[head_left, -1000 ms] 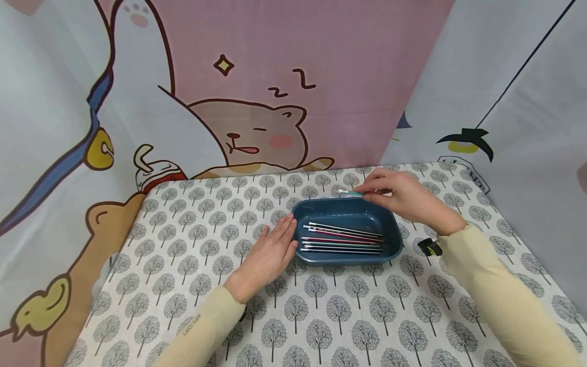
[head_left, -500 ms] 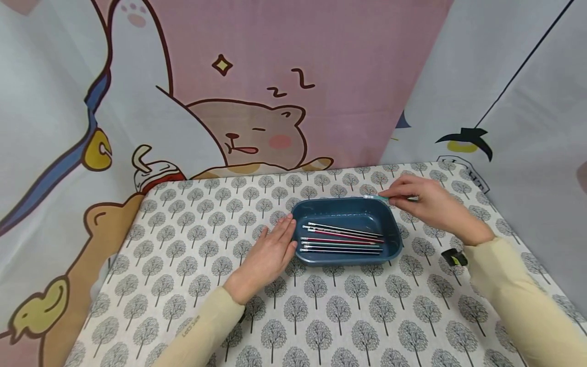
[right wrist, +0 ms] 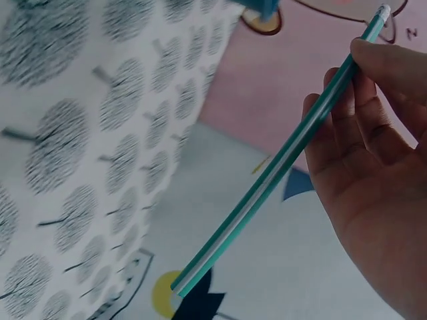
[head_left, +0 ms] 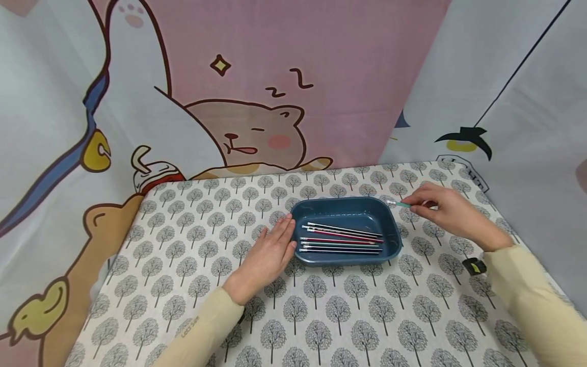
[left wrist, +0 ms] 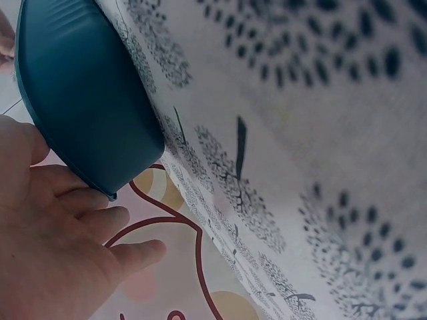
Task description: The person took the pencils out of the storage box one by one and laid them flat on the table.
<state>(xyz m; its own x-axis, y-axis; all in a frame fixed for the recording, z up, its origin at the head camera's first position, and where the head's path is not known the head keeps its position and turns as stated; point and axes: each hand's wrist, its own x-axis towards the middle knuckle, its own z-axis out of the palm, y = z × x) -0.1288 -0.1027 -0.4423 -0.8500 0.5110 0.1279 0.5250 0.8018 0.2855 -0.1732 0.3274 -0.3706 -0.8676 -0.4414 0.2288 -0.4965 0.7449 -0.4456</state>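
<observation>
Green pencil [right wrist: 269, 167] pinched in the right hand [head_left: 447, 209], just beside the far right corner of a blue tray [head_left: 339, 208].
The right hand's grip is closed on the pencil between thumb and fingertips, near its white-tipped end, which points left in the head view; the rest of the shaft runs free past the fingers. The left hand [head_left: 266, 255] has a loose grip, fingers extended and touching the tray's left end, with nothing pinched. Several dark, red and green pencils [head_left: 341, 239] lie lengthwise inside the tray, white ends to the left. Tree-print cloth [head_left: 348, 316] covers the bench beneath.
</observation>
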